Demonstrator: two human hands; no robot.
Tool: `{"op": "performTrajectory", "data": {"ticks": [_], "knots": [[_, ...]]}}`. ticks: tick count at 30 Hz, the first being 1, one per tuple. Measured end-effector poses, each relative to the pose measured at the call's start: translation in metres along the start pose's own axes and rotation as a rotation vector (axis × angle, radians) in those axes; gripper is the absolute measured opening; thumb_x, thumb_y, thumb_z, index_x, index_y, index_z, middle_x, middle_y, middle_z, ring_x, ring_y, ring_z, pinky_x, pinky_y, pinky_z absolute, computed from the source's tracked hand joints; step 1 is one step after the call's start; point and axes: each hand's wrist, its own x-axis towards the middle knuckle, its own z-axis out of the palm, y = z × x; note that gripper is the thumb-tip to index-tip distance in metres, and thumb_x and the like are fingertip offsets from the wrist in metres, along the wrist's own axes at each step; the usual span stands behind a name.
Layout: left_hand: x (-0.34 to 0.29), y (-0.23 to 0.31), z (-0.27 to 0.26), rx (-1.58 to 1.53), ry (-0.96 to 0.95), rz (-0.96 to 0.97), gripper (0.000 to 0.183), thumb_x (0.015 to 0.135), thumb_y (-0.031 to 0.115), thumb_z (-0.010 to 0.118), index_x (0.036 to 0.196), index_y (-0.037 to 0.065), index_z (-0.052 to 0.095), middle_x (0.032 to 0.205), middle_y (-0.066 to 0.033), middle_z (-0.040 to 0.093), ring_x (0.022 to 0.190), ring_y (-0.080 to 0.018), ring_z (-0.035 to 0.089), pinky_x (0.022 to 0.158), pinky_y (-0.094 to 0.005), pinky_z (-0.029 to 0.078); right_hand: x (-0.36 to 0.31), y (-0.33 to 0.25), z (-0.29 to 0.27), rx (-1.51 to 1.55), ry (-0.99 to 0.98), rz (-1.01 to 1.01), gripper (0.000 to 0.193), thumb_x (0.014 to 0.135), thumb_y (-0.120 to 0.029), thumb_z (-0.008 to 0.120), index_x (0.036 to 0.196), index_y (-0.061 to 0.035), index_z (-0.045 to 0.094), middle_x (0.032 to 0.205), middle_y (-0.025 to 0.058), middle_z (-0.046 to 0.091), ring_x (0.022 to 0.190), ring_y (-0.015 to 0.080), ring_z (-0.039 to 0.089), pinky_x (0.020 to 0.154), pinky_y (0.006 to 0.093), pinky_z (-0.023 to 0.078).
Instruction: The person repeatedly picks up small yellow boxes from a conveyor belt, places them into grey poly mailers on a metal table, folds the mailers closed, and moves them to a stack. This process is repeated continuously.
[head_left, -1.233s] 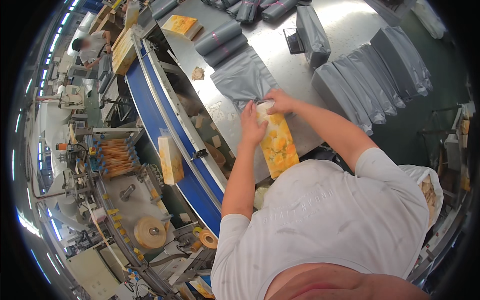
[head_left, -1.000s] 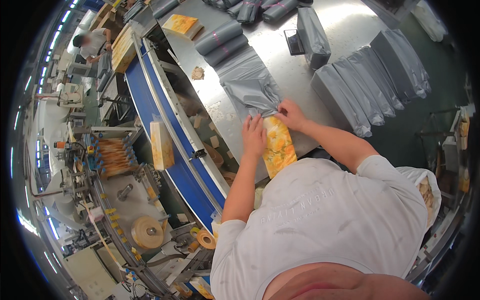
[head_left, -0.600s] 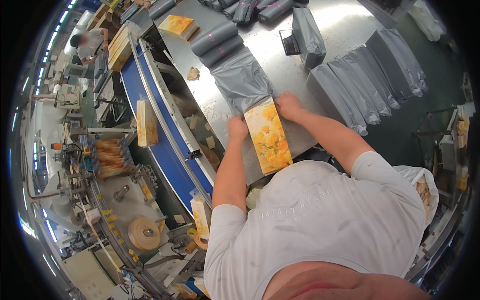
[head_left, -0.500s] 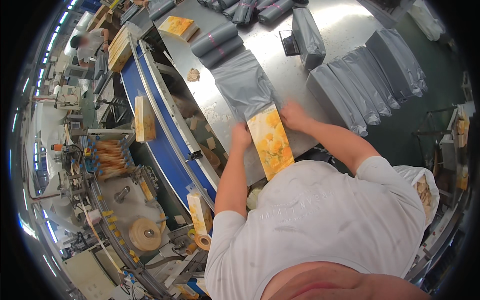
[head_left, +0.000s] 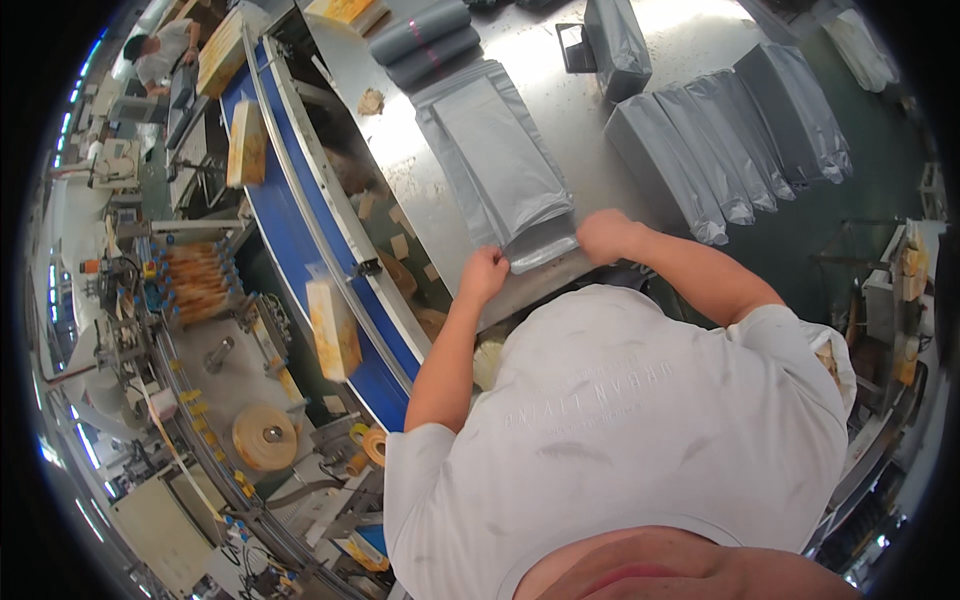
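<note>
Left hand gripping near left corner of grey plastic bag, right hand closed on near right corner, metal table beneath, grey-wrapped packages rowed at right.

The bare left forearm slants forward and inward to the left hand, its fingers curled in a pinch. The right forearm angles more sharply inward to the right hand, closed, its back facing up. The hands stay apart.
</note>
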Motion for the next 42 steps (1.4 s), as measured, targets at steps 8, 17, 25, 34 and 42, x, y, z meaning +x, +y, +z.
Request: {"op": "performTrajectory", "data": {"ticks": [8,17,25,34,42], "knots": [[-0.011,0.012,0.054,0.027,0.207,-0.149,0.032,0.094,0.03,0.072,0.089,-0.001,0.068,0.09,-0.0237,0.074,0.087,-0.0463,0.071,0.076,-0.0561,0.054,0.055,-0.057,0.026,0.2,0.545,-0.044,0.05,0.092,-0.022,0.073,0.137,-0.0082,0.058,0.124,0.0148,0.069,0.118,0.0386,0.065,0.1,0.0508,0.053],[-0.033,0.0,0.046,-0.237,0.25,0.076,0.021,0.099,0.018,0.066,0.105,0.0,0.077,0.098,-0.0197,0.077,0.083,-0.0345,0.074,0.077,-0.0422,0.056,0.069,-0.081,0.032,0.497,0.683,-0.36,0.018,0.091,-0.015,0.074,0.107,-0.0087,0.069,0.107,0.0111,0.068,0.106,0.0355,0.066,0.088,0.0463,0.054],[-0.041,-0.011,0.044,-0.376,0.071,0.03,0.018,0.099,0.014,0.067,0.098,-0.002,0.077,0.083,-0.0125,0.078,0.071,-0.0142,0.067,0.071,-0.0331,0.053,-0.002,-0.038,0.099,0.734,0.631,-0.248,0.015,0.091,-0.017,0.075,0.09,-0.0054,0.065,0.089,0.014,0.063,0.088,0.0362,0.066,0.077,0.0459,0.052],[-0.066,0.018,-0.006,0.171,0.296,0.397,0.025,0.089,0.007,0.068,0.115,0.006,0.071,0.139,-0.0156,0.065,0.128,-0.0351,0.062,0.108,-0.0485,0.05,-0.132,0.049,0.176,0.259,-0.337,0.37,0.019,0.084,-0.013,0.075,0.102,-0.0076,0.075,0.121,0.0164,0.072,0.116,0.039,0.068,0.093,0.0484,0.058],[0.019,0.018,-0.039,0.757,0.039,1.087,0.027,0.083,0.004,0.066,0.11,0.007,0.068,0.155,-0.0121,0.056,0.15,-0.0307,0.047,0.124,-0.0453,0.039,0.008,0.062,-0.002,-0.483,0.88,-0.726,0.035,0.085,-0.011,0.068,0.12,-0.0085,0.072,0.139,0.0083,0.066,0.138,0.0305,0.057,0.112,0.0473,0.048]]}}
